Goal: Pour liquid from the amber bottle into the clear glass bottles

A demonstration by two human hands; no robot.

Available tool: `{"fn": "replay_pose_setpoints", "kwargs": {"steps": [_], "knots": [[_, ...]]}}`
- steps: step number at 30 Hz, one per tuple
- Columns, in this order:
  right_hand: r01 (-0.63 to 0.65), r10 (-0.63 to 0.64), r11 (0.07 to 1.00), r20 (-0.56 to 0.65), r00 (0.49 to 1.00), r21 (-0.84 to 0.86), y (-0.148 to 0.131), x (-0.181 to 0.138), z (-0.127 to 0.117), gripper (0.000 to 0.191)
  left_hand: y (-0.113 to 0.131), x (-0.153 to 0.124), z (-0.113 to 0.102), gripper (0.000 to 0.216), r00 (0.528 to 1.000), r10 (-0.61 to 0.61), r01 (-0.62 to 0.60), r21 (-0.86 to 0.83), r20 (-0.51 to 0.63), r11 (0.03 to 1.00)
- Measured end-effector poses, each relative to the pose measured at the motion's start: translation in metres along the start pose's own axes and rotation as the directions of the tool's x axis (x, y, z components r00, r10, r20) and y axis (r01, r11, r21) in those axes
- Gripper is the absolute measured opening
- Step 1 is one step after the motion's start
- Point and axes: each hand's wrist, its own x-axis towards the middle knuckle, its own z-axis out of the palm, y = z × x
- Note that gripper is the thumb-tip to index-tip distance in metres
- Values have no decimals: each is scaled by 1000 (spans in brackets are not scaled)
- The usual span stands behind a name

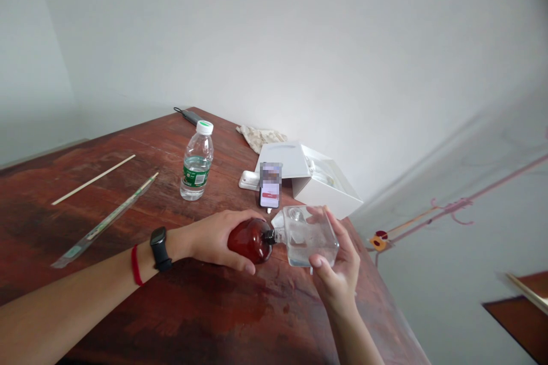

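Note:
My left hand (214, 236) is wrapped round a small red-brown bottle (250, 239), which lies tipped sideways with its dark neck pointing right. The neck meets the opening of a clear square glass bottle (310, 236) that holds a little clear liquid. My right hand (340, 271) grips that glass bottle from below and from the right side, tilted toward the red-brown bottle. Both are held just above the wooden table (128, 274) near its right edge. A black watch and a red band sit on my left wrist.
A plastic water bottle (197, 161) stands behind my hands. A phone (270, 185) leans on an open white box (312, 179). A cloth (261, 137) lies at the back. A thin wooden stick (94, 179) and a wrapped stick (107, 219) lie at left.

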Motion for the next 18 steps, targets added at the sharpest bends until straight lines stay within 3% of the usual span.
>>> {"fn": "replay_pose_setpoints", "kwargs": {"steps": [18], "knots": [[-14,14,999,-17,1000,-30,1,-1,-1,77,1,0,0,81,1000,-11,11,0,10,1000]]}}
